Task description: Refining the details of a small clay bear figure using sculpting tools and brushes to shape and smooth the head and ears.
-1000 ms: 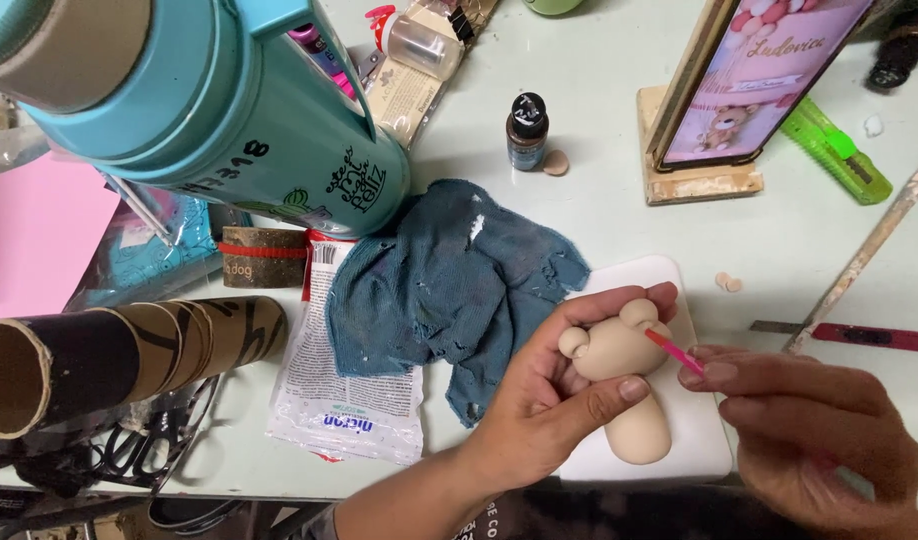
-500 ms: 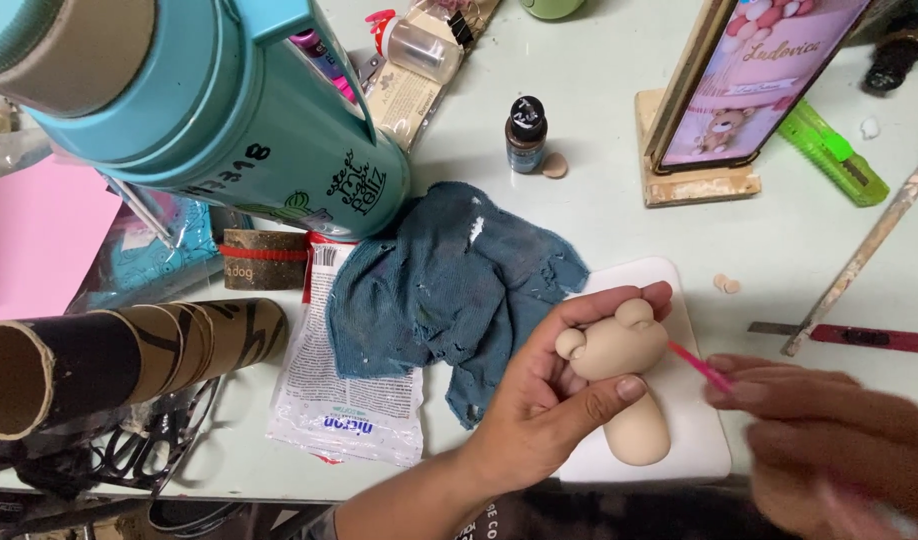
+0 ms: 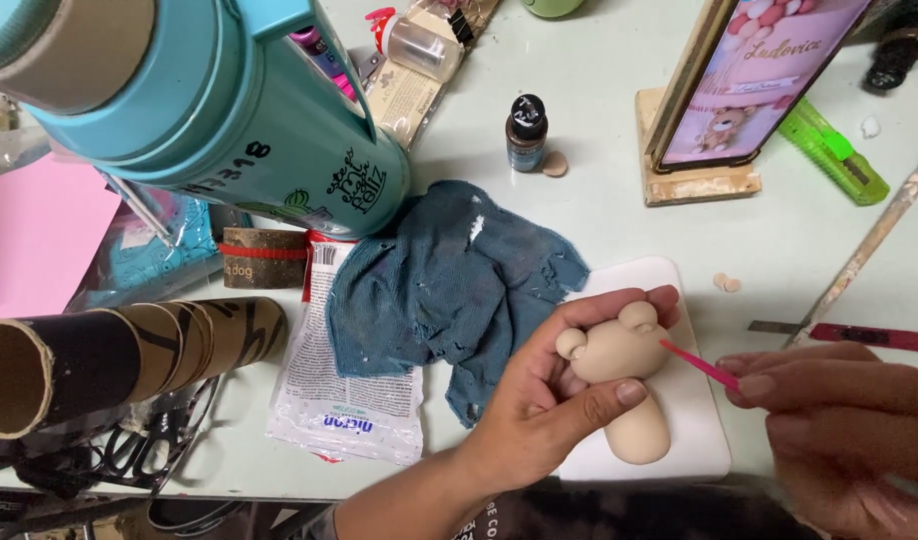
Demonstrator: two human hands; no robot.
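Observation:
My left hand (image 3: 539, 400) grips a beige clay bear head (image 3: 614, 345) with two small round ears, held just above a white work pad (image 3: 694, 440). My right hand (image 3: 839, 420) pinches a thin pink modelling tool (image 3: 699, 365) whose tip touches the right side of the clay head. A beige oval clay body (image 3: 639, 435) lies on the pad under the head. A worn blue cloth (image 3: 444, 285) is spread on the table just left of the pad.
A big teal flask (image 3: 219, 110) fills the top left. Cardboard tubes (image 3: 129, 350) and a white wipes packet (image 3: 349, 400) lie at left. Farther back are a small dark paint bottle (image 3: 526, 130), a phone on a wooden stand (image 3: 749, 90), a green lighter (image 3: 839, 155) and a long brush (image 3: 869, 240).
My right hand has shifted slightly right and down while the pink tool stays against the clay head. The left hand keeps its hold.

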